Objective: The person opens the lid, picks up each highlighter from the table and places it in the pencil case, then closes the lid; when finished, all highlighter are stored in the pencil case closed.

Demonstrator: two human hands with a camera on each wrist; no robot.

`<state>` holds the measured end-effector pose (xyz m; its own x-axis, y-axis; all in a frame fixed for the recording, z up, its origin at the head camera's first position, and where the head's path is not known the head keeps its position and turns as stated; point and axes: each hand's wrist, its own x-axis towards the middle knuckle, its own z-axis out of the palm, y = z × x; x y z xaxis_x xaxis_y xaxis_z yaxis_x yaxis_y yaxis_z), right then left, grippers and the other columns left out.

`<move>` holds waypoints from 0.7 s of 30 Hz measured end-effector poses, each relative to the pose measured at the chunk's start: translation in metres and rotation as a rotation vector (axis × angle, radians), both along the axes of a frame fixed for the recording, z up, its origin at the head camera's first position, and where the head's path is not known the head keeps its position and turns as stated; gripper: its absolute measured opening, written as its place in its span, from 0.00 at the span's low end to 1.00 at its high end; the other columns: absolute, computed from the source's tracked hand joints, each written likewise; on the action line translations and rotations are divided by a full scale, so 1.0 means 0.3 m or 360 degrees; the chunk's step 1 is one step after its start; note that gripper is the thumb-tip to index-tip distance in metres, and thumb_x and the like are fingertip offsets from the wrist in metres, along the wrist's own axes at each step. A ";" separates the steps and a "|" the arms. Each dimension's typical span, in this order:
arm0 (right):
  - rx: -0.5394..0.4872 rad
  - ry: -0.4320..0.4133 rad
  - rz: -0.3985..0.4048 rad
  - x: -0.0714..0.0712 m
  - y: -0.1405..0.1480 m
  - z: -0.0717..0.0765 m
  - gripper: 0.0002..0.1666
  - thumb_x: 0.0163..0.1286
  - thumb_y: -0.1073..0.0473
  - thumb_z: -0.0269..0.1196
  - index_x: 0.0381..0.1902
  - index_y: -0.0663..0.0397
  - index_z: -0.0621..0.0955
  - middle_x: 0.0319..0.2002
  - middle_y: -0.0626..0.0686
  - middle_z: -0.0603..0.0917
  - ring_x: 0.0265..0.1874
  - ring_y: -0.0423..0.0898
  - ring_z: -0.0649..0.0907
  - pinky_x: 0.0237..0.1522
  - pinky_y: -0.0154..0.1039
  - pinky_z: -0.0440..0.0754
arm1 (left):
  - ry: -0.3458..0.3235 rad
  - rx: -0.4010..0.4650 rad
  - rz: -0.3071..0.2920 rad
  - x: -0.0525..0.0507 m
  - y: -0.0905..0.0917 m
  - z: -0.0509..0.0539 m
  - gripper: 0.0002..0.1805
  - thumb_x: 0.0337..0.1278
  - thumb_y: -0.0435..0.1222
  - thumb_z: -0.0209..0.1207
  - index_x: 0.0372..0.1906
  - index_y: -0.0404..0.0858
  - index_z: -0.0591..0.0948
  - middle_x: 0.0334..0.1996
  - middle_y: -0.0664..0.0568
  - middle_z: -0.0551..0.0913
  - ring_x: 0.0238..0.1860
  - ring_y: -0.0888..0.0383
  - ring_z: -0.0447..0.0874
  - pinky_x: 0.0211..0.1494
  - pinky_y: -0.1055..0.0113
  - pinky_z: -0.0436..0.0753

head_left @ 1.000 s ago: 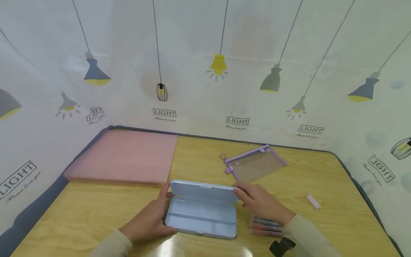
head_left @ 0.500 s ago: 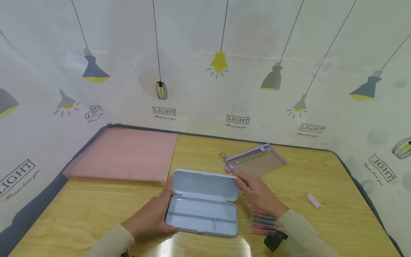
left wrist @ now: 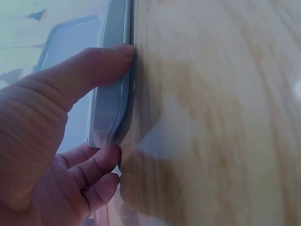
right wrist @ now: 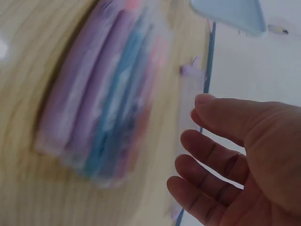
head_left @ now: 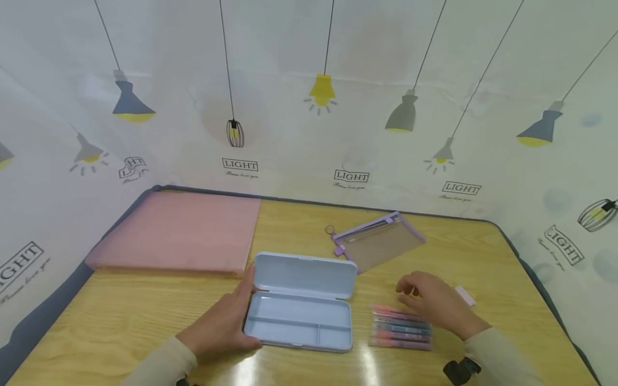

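A light blue pencil case (head_left: 285, 307) lies with its lid up in the head view, its divided inside bare. My left hand (head_left: 219, 324) grips its left end, thumb on the front edge and fingers behind; the left wrist view shows the thumb (left wrist: 94, 70) on the case's side (left wrist: 110, 101). My right hand (head_left: 436, 303) hovers beside a clear pack of several coloured pens (head_left: 401, 328), touching nothing, its fingers loosely bent. In the right wrist view the pack (right wrist: 103, 94) lies left of the right hand (right wrist: 235, 160).
A large pink folder (head_left: 178, 233) lies at the back left. Behind the case is a clear zip pouch (head_left: 381, 241) with purple edges. A small pale pink block (head_left: 465, 296) lies just beyond my right hand. A curtain with printed lamps (head_left: 289, 107) stands behind the table.
The case's lid has tipped further back. My right hand has let go of the lid and moved right, over beside the pens. My left hand has kept its grip.
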<state>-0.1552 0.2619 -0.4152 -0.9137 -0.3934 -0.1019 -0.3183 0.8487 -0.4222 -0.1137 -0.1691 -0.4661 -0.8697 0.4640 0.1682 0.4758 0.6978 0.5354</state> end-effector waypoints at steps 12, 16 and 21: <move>-0.0044 -0.0034 0.0118 0.012 0.091 -0.092 0.03 0.66 0.51 0.65 0.34 0.41 0.83 0.30 0.38 0.78 0.29 0.30 0.75 0.32 0.32 0.76 | 0.0013 -0.0039 0.0001 0.003 -0.001 -0.001 0.80 0.22 0.47 0.79 0.77 0.29 0.35 0.56 0.47 0.75 0.42 0.58 0.77 0.51 0.59 0.78; -0.0022 -0.0003 0.0122 0.012 0.094 -0.098 0.04 0.66 0.52 0.65 0.34 0.43 0.84 0.30 0.38 0.79 0.30 0.30 0.76 0.34 0.32 0.77 | 0.0015 -0.0038 0.0005 0.003 -0.001 0.000 0.80 0.22 0.47 0.79 0.77 0.30 0.34 0.56 0.47 0.76 0.42 0.57 0.77 0.51 0.59 0.78; 0.0000 0.0003 0.0108 0.013 0.096 -0.099 0.06 0.67 0.52 0.64 0.34 0.46 0.83 0.31 0.39 0.79 0.32 0.30 0.76 0.36 0.34 0.78 | 0.0001 -0.0046 0.0012 0.004 0.000 0.003 0.80 0.23 0.47 0.79 0.77 0.31 0.34 0.56 0.46 0.76 0.43 0.57 0.77 0.51 0.58 0.78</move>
